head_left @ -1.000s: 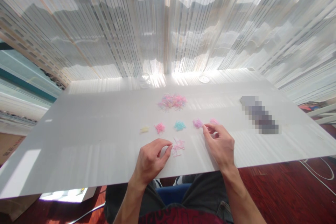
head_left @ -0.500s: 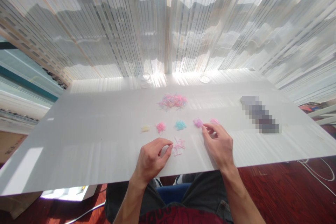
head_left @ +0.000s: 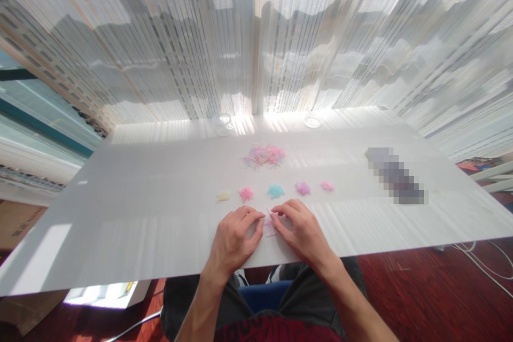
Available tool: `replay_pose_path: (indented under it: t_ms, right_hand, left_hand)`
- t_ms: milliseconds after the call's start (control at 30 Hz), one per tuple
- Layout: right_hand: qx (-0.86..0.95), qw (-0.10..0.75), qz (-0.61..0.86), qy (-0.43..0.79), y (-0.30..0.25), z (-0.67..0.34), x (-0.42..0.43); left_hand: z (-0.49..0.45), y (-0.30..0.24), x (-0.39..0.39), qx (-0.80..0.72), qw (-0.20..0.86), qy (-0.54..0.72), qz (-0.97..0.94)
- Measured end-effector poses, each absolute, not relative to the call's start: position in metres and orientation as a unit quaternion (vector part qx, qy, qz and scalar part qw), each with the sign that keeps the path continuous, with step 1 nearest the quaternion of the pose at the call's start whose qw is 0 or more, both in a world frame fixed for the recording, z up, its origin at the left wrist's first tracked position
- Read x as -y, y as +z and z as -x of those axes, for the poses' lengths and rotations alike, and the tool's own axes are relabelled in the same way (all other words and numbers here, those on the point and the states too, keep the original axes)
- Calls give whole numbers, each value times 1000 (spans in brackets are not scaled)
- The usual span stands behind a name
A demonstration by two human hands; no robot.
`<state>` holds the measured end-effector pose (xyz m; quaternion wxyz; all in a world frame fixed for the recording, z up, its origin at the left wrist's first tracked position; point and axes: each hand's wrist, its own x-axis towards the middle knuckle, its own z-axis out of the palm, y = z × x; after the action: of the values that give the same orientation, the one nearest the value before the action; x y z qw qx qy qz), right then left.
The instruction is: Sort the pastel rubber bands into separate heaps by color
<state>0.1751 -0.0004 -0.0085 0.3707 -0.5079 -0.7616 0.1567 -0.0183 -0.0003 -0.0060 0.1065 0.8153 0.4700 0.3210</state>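
A small loose cluster of pink strands (head_left: 268,228) lies on the white table (head_left: 140,214) near its front edge. My left hand (head_left: 234,238) rests just left of it, fingers curled, with the tips touching the cluster's edge. My right hand (head_left: 300,230) has come in from the right, its fingers pinched together on the same cluster. What either hand's fingertips hold is too small to make out. Beyond the hands runs a row of small sorted piles: yellow (head_left: 222,197), pink (head_left: 246,193), teal (head_left: 275,191), purple-pink (head_left: 303,188) and pink (head_left: 327,186).
A larger mixed pile of coloured strands (head_left: 264,155) lies further back at the centre. Two clear round dishes (head_left: 222,117) (head_left: 311,121) stand at the far edge by the sheer curtain. A blurred dark object (head_left: 395,173) lies at the right.
My right hand has moved left and toward me, from the far-right pink pile to the small cluster in front. My left hand has barely shifted.
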Motion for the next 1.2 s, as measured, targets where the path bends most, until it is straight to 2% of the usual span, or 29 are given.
replay_pose_path:
  t_ms: [500, 767, 967, 1200]
  right_hand:
    - [797, 276, 523, 120, -4, -159, -21]
    - [714, 389, 542, 214, 2, -175, -22]
    - [704, 367, 562, 231, -4, -197, -11]
    - [726, 388, 533, 195, -15, -193, -1]
  left_hand:
    - [19, -7, -1, -482, 145, 345, -792]
    - [20, -9, 0, -488, 161, 349, -784]
    - [13, -7, -5, -543, 129, 291, -777]
    - [4, -5, -11, -547, 81, 234, -800]
